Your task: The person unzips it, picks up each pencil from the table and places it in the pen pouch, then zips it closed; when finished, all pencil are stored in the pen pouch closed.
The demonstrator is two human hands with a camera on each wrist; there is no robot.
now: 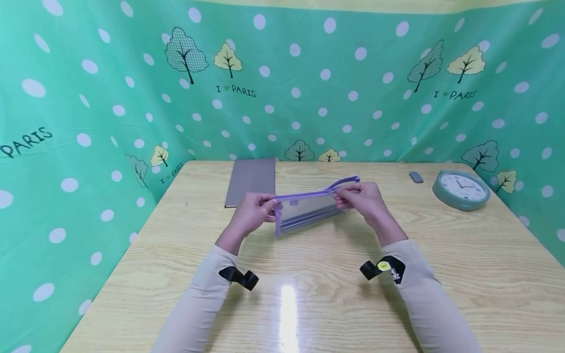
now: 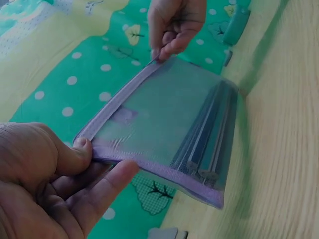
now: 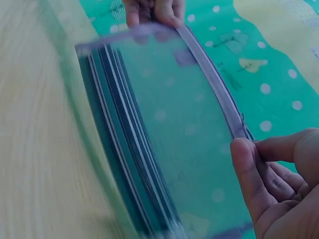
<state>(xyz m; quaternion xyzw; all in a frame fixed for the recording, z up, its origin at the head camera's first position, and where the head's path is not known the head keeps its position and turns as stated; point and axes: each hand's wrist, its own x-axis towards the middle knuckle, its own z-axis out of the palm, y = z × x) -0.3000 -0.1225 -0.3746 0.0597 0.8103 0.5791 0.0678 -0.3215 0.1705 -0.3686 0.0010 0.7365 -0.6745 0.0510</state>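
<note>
A see-through mesh zipper pouch (image 1: pixel 304 208) with purple edging hangs between both hands, above the table. My left hand (image 1: pixel 254 212) pinches its upper left corner between thumb and fingers. With thumb and forefinger, my right hand (image 1: pixel 364 200) pinches the zipper edge (image 3: pixel 212 82) toward the other end. Beyond that grip, in the head view, the purple zipper band (image 1: pixel 345 181) gapes in a loop at the right end. Several dark, slim pencil-like sticks (image 2: pixel 212 134) lie along the bottom inside the pouch. The zipper pull is mostly hidden by the right fingers.
A grey flat notebook (image 1: pixel 251 179) lies at the back left of the wooden table (image 1: pixel 318 269). Toward the back right are a small grey-blue block (image 1: pixel 416 177) and a round green clock (image 1: pixel 461 189). A green dotted curtain (image 1: pixel 309 98) rises behind the table.
</note>
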